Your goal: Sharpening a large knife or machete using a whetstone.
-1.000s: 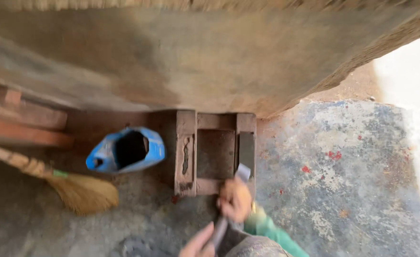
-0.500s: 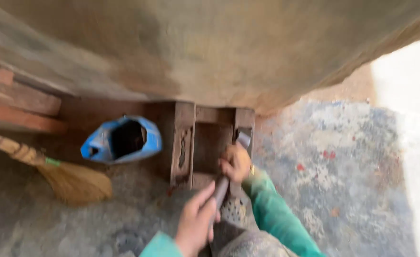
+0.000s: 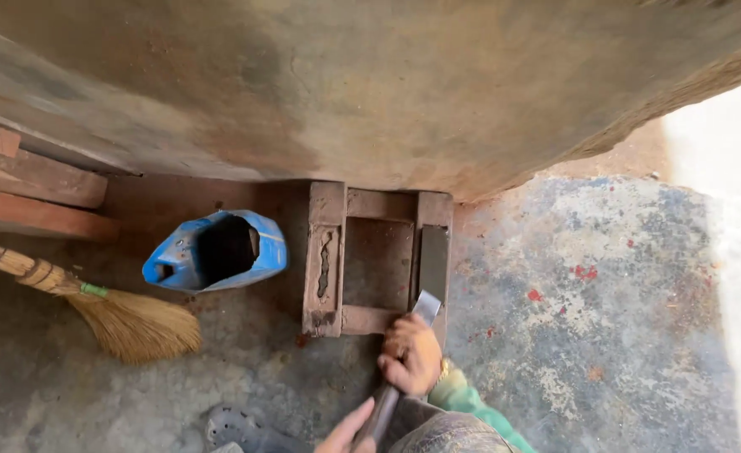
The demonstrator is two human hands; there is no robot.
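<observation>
A long-handled scraping tool point(image 3: 400, 369) with a flat metal blade is gripped by both hands. The right hand point(image 3: 410, 354) is clenched around the shaft just below the blade; a green sleeve point(image 3: 471, 407) is seen behind its wrist. The left hand point(image 3: 347, 432) is placed lower on the dark handle at the bottom edge of the view, with its fingers laid along the shaft; only part of this hand is visible, so whether it is closed round the handle cannot be told.

The blade is set against the near right corner of a rectangular wooden mould frame point(image 3: 376, 256), which lies flat on the ground against the base of a large earthen wall point(image 3: 370, 84). The frame is open in the middle, and its left rail is cracked along its length.

A cut-open blue plastic container point(image 3: 216, 252) is positioned just to the left of the frame, lying on its side with a dark opening facing up. A straw broom point(image 3: 110, 315) is laid further left, its bristles pointed toward the container. Wooden planks point(image 3: 35, 189) are stacked at the far left beside the wall. The ground point(image 3: 605, 319) to the right is patchy grey with small red flecks.
</observation>
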